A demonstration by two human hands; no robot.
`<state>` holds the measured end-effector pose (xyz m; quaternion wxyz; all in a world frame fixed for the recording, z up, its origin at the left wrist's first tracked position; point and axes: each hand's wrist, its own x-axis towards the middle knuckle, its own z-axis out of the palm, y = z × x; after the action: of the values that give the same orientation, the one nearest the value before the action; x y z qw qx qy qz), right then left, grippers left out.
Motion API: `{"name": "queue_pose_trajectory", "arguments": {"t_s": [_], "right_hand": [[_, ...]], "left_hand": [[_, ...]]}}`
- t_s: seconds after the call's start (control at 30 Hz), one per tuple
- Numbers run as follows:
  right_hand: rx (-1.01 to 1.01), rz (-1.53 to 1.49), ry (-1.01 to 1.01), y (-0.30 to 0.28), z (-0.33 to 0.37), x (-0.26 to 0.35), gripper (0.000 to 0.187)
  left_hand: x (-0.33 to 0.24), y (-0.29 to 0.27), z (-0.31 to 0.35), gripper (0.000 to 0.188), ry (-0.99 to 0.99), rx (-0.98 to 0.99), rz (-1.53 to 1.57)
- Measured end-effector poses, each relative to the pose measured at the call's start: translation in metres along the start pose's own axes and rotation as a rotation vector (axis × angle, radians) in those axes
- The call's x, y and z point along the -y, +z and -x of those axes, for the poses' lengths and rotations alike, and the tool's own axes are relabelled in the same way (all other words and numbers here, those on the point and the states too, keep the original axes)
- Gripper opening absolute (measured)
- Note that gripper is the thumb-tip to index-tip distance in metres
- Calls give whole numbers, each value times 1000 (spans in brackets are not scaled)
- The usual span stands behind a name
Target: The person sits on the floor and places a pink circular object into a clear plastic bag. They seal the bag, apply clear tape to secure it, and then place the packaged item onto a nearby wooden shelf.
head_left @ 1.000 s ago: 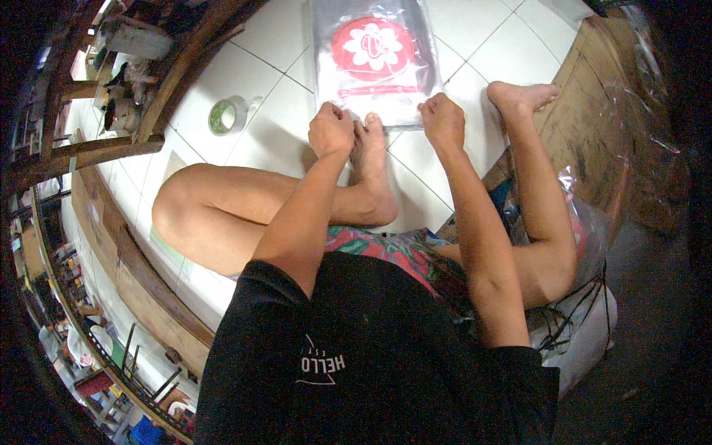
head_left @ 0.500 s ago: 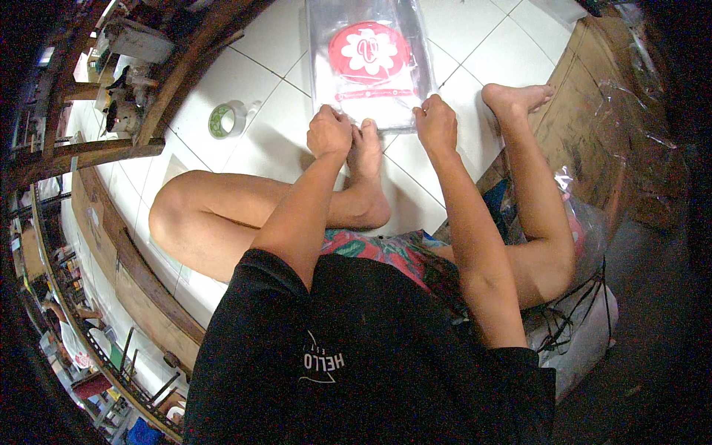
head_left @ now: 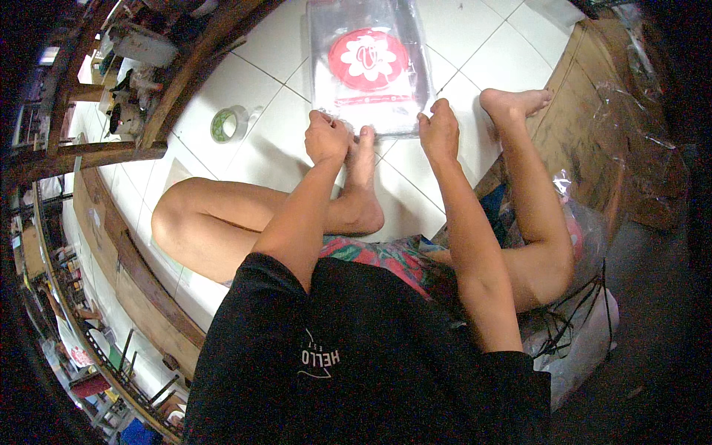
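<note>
A clear plastic bag with a red oval and a white flower printed on it lies flat in front of me. It looks like the top of a thin stack, though I cannot tell how many layers there are. My left hand is closed on its near left corner, beside the big toe of my bent leg's foot. At the near right corner, my right hand has its fingers curled with the thumb against the bag's edge. The fingertips of both hands are partly hidden.
A roll of green-and-white tape stands on the white tiled floor to the left. Wooden beams line the left side. Brown cardboard lies at right, with clear plastic wrapping by my right knee.
The printed oval looks flatter and rounder, and the bag's near part is less creased. My right hand's fingers have shifted slightly at the corner. The whole view has moved a little.
</note>
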<state>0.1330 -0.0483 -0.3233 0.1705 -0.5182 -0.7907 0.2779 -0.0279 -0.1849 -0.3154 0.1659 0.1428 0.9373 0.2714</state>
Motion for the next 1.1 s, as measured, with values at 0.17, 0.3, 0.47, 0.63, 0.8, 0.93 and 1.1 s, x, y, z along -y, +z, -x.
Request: {"name": "queue_pose_trajectory", "arguments": {"t_s": [0.17, 0.3, 0.47, 0.63, 0.8, 0.93, 1.1], "right_hand": [[35, 142, -97, -4, 7, 13, 22], [6, 203, -625, 8, 18, 23, 27], [217, 278, -989, 23, 6, 25, 45], [378, 413, -931, 7, 2, 5, 72], [292, 640, -808, -9, 4, -9, 89], [257, 563, -782, -11, 3, -11, 90], [283, 553, -781, -11, 1, -10, 88]], "left_hand": [[0, 0, -3, 25, -20, -16, -15], [1, -1, -5, 25, -15, 0, -14], [-2, -3, -11, 25, -53, 24, -22], [5, -7, -18, 24, -14, 74, -30], [13, -4, -23, 22, -34, 97, 1], [8, -14, -16, 22, 76, 45, 29], [-27, -2, -1, 37, 852, 159, -46]]}}
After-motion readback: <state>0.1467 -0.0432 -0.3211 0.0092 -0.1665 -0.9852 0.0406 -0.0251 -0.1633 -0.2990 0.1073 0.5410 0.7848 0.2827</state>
